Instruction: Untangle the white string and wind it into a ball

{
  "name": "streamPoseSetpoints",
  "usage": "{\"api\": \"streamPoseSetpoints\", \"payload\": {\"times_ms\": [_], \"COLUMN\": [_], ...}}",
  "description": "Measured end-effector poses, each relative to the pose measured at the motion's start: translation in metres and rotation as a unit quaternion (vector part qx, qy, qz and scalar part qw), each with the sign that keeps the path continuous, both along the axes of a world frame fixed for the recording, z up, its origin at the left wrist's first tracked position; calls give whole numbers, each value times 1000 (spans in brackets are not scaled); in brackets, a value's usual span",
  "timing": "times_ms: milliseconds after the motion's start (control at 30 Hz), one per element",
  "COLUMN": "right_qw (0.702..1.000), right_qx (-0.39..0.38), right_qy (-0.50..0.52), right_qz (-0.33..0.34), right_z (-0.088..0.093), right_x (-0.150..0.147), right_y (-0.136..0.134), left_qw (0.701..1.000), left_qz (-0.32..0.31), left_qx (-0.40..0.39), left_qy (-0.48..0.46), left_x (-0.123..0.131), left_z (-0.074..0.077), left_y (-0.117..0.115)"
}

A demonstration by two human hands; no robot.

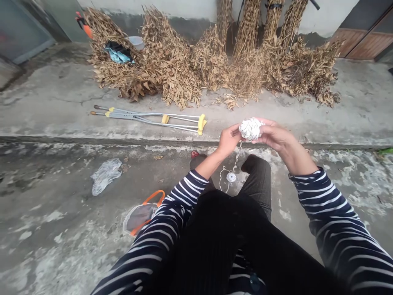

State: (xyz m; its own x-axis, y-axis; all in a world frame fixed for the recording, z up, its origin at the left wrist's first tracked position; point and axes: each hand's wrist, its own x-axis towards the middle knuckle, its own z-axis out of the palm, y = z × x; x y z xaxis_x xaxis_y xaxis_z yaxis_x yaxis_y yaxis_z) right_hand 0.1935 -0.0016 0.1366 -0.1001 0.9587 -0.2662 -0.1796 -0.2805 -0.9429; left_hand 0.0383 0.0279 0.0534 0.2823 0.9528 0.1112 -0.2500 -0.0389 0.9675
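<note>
A white ball of wound cord or strip [251,129] is held between my two hands above the step edge. My left hand [229,138] pinches its left side with the fingertips. From the right, my right hand [273,133] wraps its fingers and thumb round the ball. A thin white strand [236,159] hangs from the ball towards the ground between my legs. Down there lies a small round white roll [231,177], with loose loops of strand beside it.
Yellow-padded crutches [150,118] lie on the concrete step [46,114]. Dried plant bundles [181,69] lean along the wall. A crumpled clear plastic bag [106,176] and a mesh bag with orange handles [139,217] are on the ground to the left.
</note>
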Motion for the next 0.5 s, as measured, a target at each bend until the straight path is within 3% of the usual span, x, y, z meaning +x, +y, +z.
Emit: {"api": "streamPoseSetpoints", "payload": {"times_ms": [133, 500], "right_qw": [999, 998], "right_qx": [-16, 31], "right_qy": [21, 52], "right_qz": [18, 9], "right_z": [-1, -2], "right_x": [1, -2], "right_y": [-6, -18], "left_qw": [1000, 992], "left_qz": [-18, -81], "left_qx": [-21, -95], "left_qy": [10, -21], "left_x": [-11, -19], "left_z": [-4, -7], "left_y": [-2, -13]}}
